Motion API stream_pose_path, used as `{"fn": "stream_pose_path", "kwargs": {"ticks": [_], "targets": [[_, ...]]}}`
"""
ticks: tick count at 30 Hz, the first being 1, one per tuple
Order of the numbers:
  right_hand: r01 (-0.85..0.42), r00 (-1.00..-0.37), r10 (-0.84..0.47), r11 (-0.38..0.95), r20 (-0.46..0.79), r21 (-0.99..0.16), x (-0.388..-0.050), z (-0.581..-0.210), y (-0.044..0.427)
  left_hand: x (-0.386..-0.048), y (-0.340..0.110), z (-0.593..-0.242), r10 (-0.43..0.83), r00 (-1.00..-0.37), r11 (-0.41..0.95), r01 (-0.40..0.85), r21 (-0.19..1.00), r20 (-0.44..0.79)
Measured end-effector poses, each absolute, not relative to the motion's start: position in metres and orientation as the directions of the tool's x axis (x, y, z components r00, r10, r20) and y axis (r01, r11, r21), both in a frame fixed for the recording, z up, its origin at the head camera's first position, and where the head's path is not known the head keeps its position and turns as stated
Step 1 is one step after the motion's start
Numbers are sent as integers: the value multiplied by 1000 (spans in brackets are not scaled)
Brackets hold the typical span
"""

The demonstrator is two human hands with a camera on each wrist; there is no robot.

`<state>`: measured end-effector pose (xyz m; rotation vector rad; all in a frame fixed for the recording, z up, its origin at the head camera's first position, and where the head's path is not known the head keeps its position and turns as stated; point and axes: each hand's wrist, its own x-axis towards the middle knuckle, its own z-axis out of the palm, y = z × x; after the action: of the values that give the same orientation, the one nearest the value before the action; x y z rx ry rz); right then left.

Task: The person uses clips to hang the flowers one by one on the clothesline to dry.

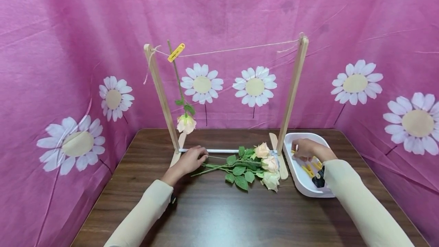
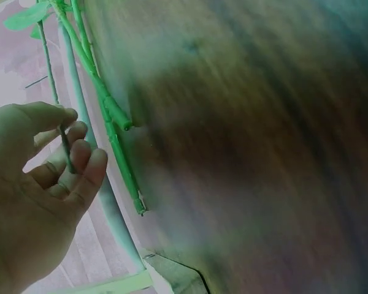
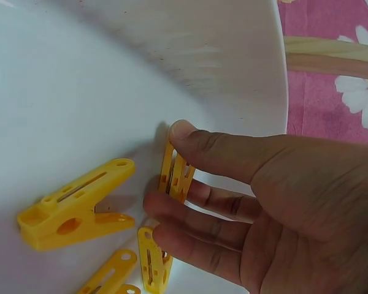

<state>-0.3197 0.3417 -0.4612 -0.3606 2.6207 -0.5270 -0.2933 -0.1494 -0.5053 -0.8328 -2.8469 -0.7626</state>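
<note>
My left hand (image 1: 188,161) pinches the cut end of a thin rose stem (image 2: 67,150) between thumb and fingers. Its flower end lies to the right among several roses (image 1: 270,163) with pale peach and cream heads and green leaves. Two thicker stems (image 2: 119,116) lie beside that hand, apart from its fingers. Inside the white tray (image 1: 297,180) at the right, my right hand (image 1: 310,149) holds a yellow clothespin (image 3: 176,168) between thumb and fingers. More yellow clothespins (image 3: 76,205) lie loose on the tray floor close by.
A wooden frame has left (image 1: 160,94) and right (image 1: 293,94) posts, joined low down by a white rod (image 1: 223,151). Across the top runs a string (image 1: 236,48), where a yellow clothespin (image 1: 176,52) holds one rose (image 1: 186,124) head down. All stand on a brown table (image 1: 219,216).
</note>
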Motion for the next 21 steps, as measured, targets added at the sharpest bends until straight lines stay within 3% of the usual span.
{"fn": "stream_pose_path", "kwargs": {"ticks": [4,12,21], "targets": [[-169,-864,-341,889,-370,-425,-319,-460,343,-292,-150,-503,461,-864,705,496,507,205],[-167,-885,-326,889,-333,-427,-317,-458,348,-290,-146,-488,349,-919,553,362,751,185],[-170,-912,-314,875,-264,-453,-321,-452,350,-288,-140,-473,305,-950,271,154,950,67]]}}
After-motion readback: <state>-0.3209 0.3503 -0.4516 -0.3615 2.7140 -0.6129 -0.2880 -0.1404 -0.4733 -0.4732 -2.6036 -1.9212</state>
